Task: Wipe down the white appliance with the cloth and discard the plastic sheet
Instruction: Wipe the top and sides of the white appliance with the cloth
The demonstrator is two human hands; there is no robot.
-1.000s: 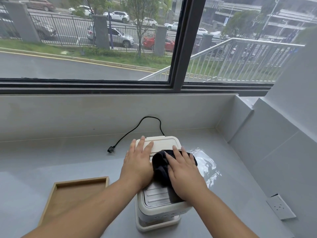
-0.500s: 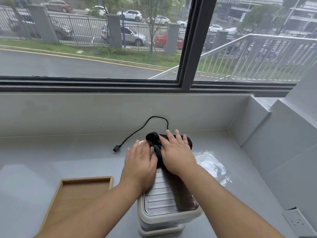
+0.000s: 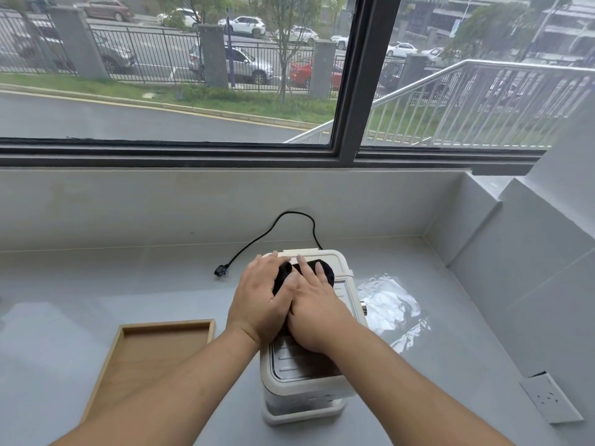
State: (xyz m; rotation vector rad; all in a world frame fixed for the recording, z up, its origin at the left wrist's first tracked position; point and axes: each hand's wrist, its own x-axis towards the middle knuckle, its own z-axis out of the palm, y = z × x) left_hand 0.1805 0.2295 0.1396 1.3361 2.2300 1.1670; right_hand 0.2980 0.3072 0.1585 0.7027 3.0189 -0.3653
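Dark cloth (image 3: pixel 325 269) under both hands' fingers (image 3: pixel 302 263), atop white appliance (image 3: pixel 341 386).

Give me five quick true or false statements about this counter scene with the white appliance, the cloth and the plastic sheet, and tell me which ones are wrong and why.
1. Both hands are on top of the white appliance. True: the left hand and right hand rest there together.
2. The cloth is white. False: it is black.
3. The plastic sheet lies in the wooden tray. False: it lies on the counter to the right of the appliance.
4. The power plug is in the wall socket. False: it lies loose on the counter.
5. The wooden tray is left of the appliance. True.
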